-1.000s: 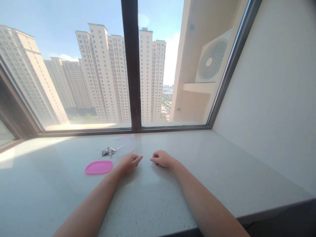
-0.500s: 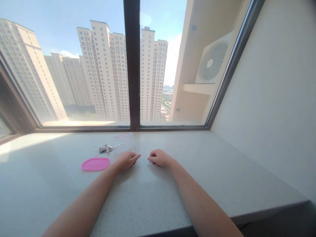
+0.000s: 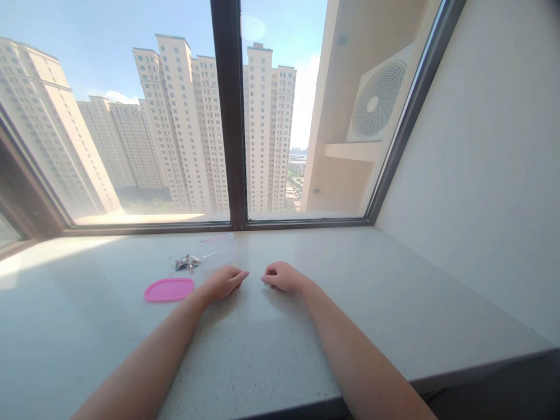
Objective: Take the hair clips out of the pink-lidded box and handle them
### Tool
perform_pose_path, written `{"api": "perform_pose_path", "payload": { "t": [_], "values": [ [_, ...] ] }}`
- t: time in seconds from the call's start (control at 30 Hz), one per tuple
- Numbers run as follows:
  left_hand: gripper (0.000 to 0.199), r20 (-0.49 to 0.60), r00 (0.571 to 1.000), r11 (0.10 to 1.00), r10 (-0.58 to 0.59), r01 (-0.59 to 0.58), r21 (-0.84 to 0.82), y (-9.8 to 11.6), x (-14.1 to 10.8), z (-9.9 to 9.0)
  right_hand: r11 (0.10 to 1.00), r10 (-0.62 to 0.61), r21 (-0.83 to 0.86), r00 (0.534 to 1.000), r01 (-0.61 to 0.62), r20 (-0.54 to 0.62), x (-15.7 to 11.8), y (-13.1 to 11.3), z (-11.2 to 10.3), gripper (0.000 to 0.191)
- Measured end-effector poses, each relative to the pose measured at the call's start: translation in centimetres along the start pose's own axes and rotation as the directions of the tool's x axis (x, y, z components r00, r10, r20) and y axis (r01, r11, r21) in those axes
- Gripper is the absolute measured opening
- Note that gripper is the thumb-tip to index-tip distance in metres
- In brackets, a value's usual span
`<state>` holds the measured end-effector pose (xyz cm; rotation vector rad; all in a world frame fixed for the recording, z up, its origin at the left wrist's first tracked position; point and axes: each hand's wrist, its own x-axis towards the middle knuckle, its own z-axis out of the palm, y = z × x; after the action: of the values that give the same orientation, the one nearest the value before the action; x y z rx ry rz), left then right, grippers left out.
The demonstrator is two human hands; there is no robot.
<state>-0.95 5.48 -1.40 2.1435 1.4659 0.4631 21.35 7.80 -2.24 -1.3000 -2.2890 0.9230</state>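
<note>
Over the pale speckled sill, my left hand point(image 3: 226, 281) is closed, with thumb and fingers pinched together. My right hand point(image 3: 282, 276) faces it across a small gap, its fingers also curled into a pinch. Whatever sits between the fingertips of either hand is too small to make out. Left of my left hand lies a shallow pink oval tray point(image 3: 169, 290). Behind the tray is a little heap of small dark and metallic pieces point(image 3: 187, 262). A clear plastic bag point(image 3: 221, 255) with a pink strip along its top lies flat beside the heap.
The stone sill point(image 3: 262, 361) ends at a front edge near my forearms. Behind it stands a window with a dark frame point(image 3: 234, 116). A white wall point(image 3: 494, 175) closes off the right side. Sunlight falls on the sill's far left.
The camera view has tilted slightly. Both hands keep practically the same pose and place, and the objects on the sill have not moved.
</note>
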Motion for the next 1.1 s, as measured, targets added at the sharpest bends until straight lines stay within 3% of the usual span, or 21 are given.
{"api": "perform_pose_path", "payload": {
  "t": [1.1],
  "values": [
    [0.043, 0.020, 0.998, 0.994, 0.059, -0.061, 0.093, 0.16, -0.01, -0.09, 0.998, 0.030, 0.060, 0.999, -0.031, 0.013, 0.02, 0.50, 0.12, 0.019]
  ]
}}
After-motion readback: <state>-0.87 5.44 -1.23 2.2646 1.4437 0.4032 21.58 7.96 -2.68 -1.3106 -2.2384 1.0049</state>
